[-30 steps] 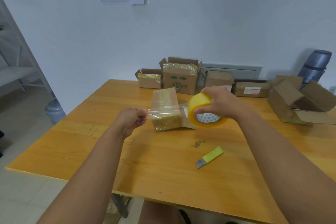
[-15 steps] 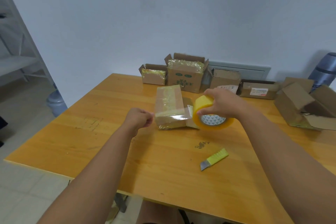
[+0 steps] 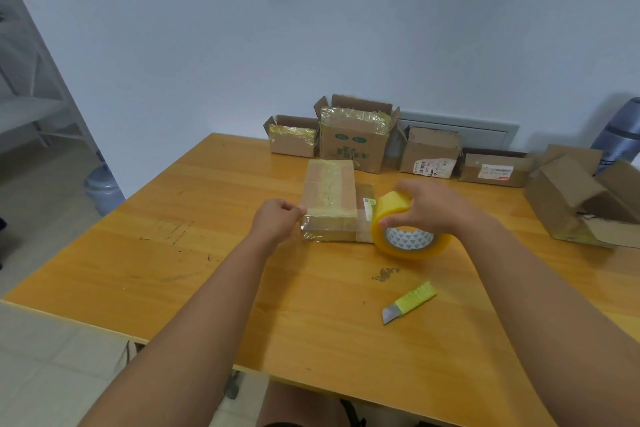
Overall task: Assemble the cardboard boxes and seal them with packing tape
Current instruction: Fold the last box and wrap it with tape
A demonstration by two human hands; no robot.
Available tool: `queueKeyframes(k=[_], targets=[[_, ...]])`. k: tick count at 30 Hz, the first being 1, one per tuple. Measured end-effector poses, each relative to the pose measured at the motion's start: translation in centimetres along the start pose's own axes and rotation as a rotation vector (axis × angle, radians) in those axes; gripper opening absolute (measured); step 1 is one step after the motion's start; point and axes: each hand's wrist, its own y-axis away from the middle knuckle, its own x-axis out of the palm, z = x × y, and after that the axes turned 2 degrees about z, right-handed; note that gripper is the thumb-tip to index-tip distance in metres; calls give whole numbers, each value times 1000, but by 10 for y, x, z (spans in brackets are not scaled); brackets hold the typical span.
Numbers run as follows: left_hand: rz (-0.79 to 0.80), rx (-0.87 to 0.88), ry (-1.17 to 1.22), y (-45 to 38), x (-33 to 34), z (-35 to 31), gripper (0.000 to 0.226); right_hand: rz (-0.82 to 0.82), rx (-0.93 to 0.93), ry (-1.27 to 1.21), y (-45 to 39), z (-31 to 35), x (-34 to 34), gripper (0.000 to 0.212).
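A small closed cardboard box (image 3: 329,198), wrapped in clear tape, lies on the wooden table (image 3: 173,253). My left hand (image 3: 277,222) pinches the free end of the tape at the box's front left corner. A strip of clear tape runs from there across the box's front face to the yellow tape roll (image 3: 405,225). My right hand (image 3: 433,204) grips that roll from above, just right of the box, low over the table.
A yellow utility knife (image 3: 408,302) lies on the table in front of the roll. Several open cardboard boxes (image 3: 353,139) line the back edge by the wall. A larger open box (image 3: 581,204) sits at the right. A grey flask (image 3: 620,135) stands behind it.
Both hands came down and toward the box. The stretched tape strip, held in the air before, now lies against the box's front face. The roll dropped close to the table.
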Motion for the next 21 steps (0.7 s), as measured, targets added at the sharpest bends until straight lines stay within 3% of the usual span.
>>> queueKeyframes(k=[6,9,11,13,17,21], targets=[[-115,94,-345,-5,5,-15,44,-10,6,-5,3,-5,6,78],[-273,383,-661,5,15,-18,34,2,10,-28,4,-8,7,81],[-246,615,-751,15,29,-15,32,2,10,-37,4,-9,9,83],[-178,727,-751,26,44,-9,28,-8,10,-57,4,-12,10,84],[-98,702,-892,40,60,3,50,-17,-24,-106,8,-21,13,86],[-123,695,-992,36,68,2,55,-41,-15,-220,16,-34,18,90]])
